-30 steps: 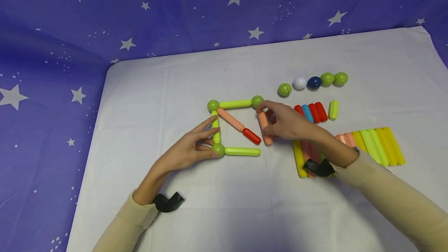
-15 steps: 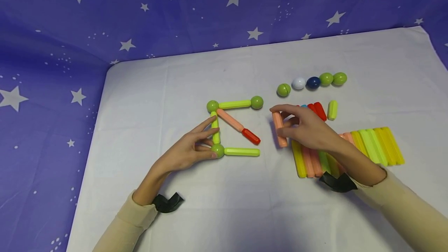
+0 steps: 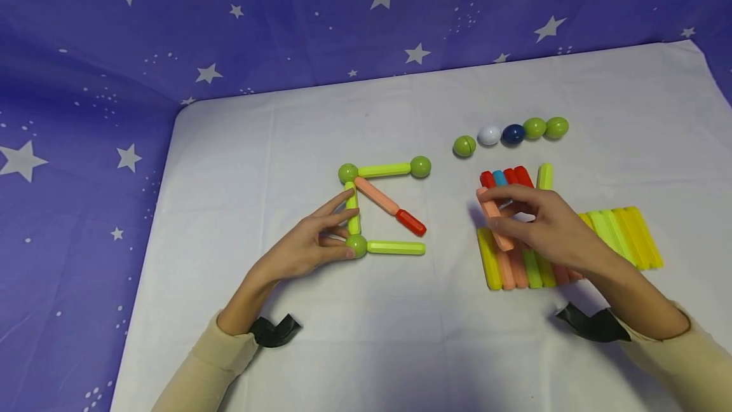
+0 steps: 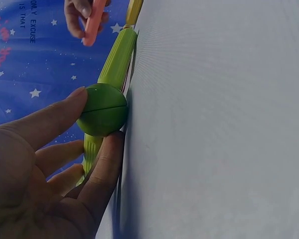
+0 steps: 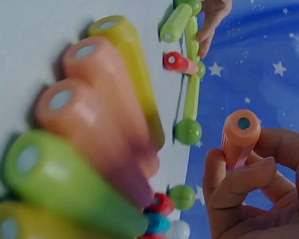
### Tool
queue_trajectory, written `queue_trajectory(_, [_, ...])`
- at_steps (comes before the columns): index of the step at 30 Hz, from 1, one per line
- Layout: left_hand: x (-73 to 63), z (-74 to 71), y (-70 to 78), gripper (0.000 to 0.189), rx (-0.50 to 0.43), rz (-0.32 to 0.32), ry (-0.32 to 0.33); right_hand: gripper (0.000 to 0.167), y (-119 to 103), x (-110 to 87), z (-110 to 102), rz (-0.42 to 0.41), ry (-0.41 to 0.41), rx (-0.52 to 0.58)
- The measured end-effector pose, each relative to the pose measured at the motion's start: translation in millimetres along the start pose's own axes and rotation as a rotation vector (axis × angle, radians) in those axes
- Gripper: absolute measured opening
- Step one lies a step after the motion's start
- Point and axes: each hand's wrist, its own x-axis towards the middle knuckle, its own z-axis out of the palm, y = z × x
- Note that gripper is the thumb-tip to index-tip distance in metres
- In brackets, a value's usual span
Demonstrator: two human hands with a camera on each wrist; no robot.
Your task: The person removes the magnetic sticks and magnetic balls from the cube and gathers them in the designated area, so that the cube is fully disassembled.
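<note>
My left hand pinches the lower-left green ball of a frame of magnetic rods and balls, its other fingers along the left green rod. One green rod runs right from that ball. Along the top, another green rod joins two more green balls. From the upper-left ball a salmon rod slants down to a short red rod. Raised over the rod pile, my right hand pinches a salmon magnetic rod between thumb and fingers.
Beneath the right hand lies a row of yellow, salmon and green rods. More yellow and green rods lie to its right. Short red and blue rods sit behind. Green, white and navy balls line up at the back.
My right hand has moved right, carrying the salmon rod away from the frame's open right side to above the rod pile. My left hand has stayed in place on the ball.
</note>
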Motion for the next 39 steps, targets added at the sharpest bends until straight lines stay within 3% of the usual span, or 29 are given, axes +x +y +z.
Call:
queue_trajectory(9, [0.3,0.4,-0.5,0.069,0.000,0.006,-0.003,0.039,21.9,-24.9,-23.6,0.107,0.079,0.015])
queue_trajectory(15, [0.0,0.7,0.1,0.069,0.002,0.004,-0.003,0.042,42.0,-40.5,-45.1,0.166,0.146,-0.057])
queue_trajectory(28, [-2.0,-0.2,-0.6,0.069,0.005,-0.001,-0.001,0.047,84.6,-69.5,-90.7,0.133,0.346,-0.183])
queue_trajectory(32, [-1.9,-0.3,-1.2,0.068,0.002,0.002,-0.004,0.055,112.8,-73.1,-102.9,0.159,0.359,-0.232])
queue_trajectory(39, [-1.0,0.2,-1.1,0.069,0.001,-0.002,-0.002,0.062,187.7,-78.7,-130.0,0.285,0.332,-0.313])
